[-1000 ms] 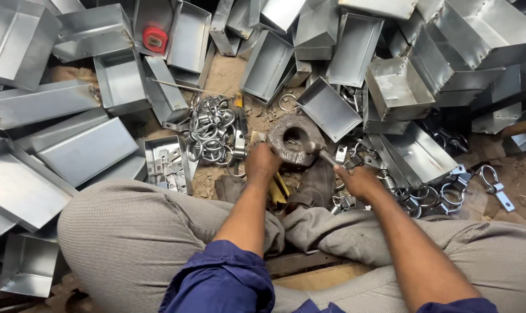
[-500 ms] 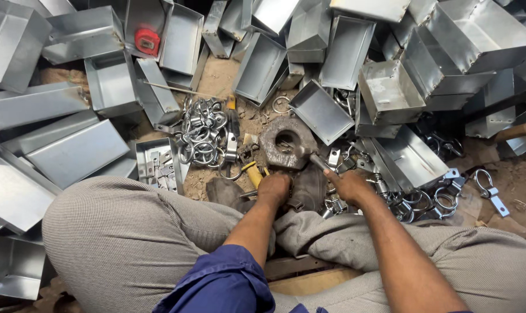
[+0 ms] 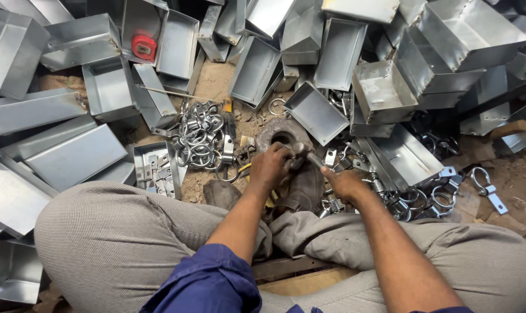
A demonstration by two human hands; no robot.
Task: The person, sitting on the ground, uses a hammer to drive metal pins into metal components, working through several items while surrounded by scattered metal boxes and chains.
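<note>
Two hands at the round iron block.
My left hand (image 3: pixel 268 168) pinched a small metal piece (image 3: pixel 295 152) on the block (image 3: pixel 279 132); my right hand (image 3: pixel 344 184) gripped a hammer (image 3: pixel 315 160).

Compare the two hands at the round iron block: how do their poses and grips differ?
The left hand rests on the round iron block, fingers curled over a small part. The right hand sits off the block, gripping a hammer handle angled toward it. Both are bare and work over the same spot.
</note>
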